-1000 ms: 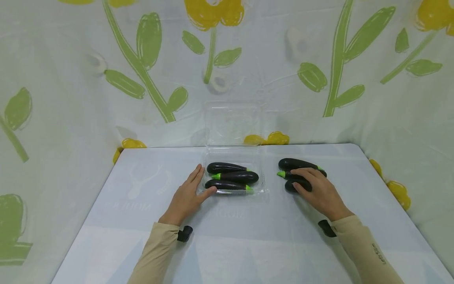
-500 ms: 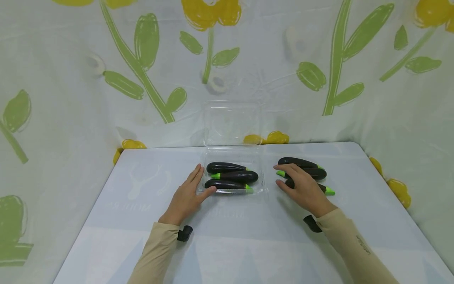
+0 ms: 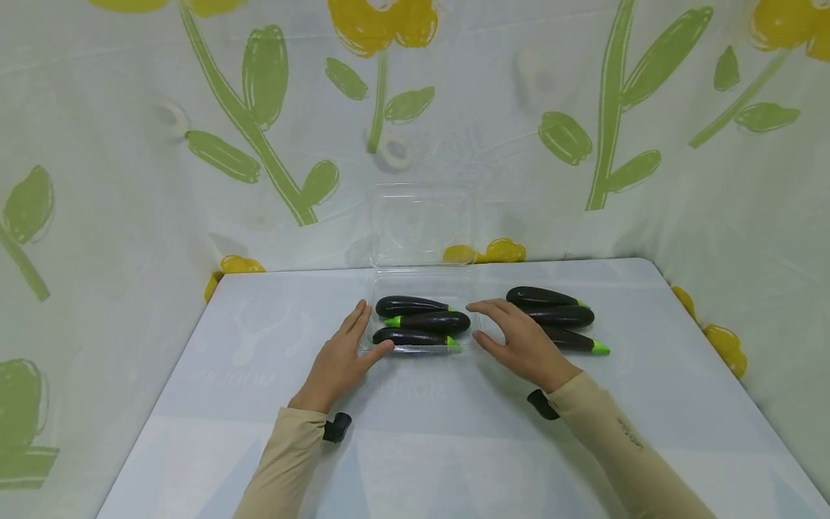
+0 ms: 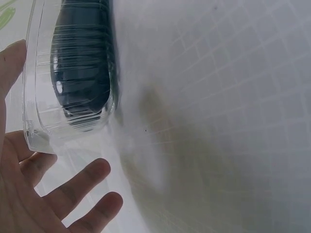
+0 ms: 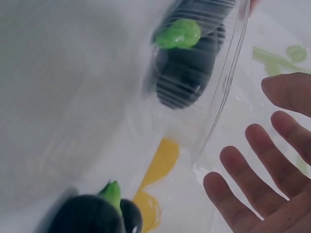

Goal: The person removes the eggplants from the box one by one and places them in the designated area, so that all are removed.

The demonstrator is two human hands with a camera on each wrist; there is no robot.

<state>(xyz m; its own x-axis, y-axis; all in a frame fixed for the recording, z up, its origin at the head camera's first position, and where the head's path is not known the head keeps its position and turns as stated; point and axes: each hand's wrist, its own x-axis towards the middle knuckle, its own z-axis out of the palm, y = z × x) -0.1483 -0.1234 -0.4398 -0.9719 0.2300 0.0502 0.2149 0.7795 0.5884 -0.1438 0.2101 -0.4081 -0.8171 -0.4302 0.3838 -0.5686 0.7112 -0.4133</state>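
Observation:
A clear plastic box (image 3: 418, 349) holds three dark eggplants, the middle eggplant (image 3: 431, 321) with its green stem pointing left. Beside the box's left front corner is my left hand (image 3: 336, 367), its thumb along the front and its fingers along the left side. In the left wrist view the left fingers (image 4: 73, 191) are spread about the corner of the box wall (image 4: 31, 97). At the box's right side my right hand (image 3: 521, 346) hovers with fingers apart and nothing held. The right wrist view shows those fingers (image 5: 267, 167) spread near the box rim (image 5: 226, 92).
The box's clear lid (image 3: 421, 223) stands up at the back against a flower-printed curtain (image 3: 493, 144). Three more eggplants lie on the white table (image 3: 454, 440) to the right, the nearest eggplant (image 3: 570, 340) partly behind my right hand.
My right hand has moved left, off the loose eggplants on the right and over to the box's right side, carrying nothing. The left hand and the eggplants have stayed in place.

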